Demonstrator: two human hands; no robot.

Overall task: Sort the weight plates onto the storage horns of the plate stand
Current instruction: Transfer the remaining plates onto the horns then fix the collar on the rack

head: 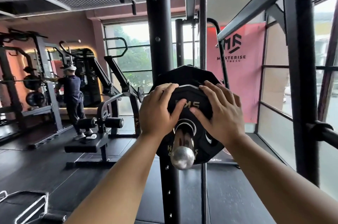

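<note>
A black weight plate (201, 143) with gold lettering sits on a chrome storage horn (182, 150) that points toward me from a black upright post (158, 40). A larger black plate (188, 73) stands behind it on the same horn. My left hand (157, 114) grips the front plate's upper left edge, thumb across its face. My right hand (221, 114) grips the upper right edge, fingers curled over the rim. Both forearms reach in from the bottom of the view.
A second rack upright (300, 77) and a black peg (323, 132) stand at the right by the windows. A bench machine (98, 132) is on the floor to the left. A person (73, 93) stands at a rack at far left. Black rubber flooring lies below.
</note>
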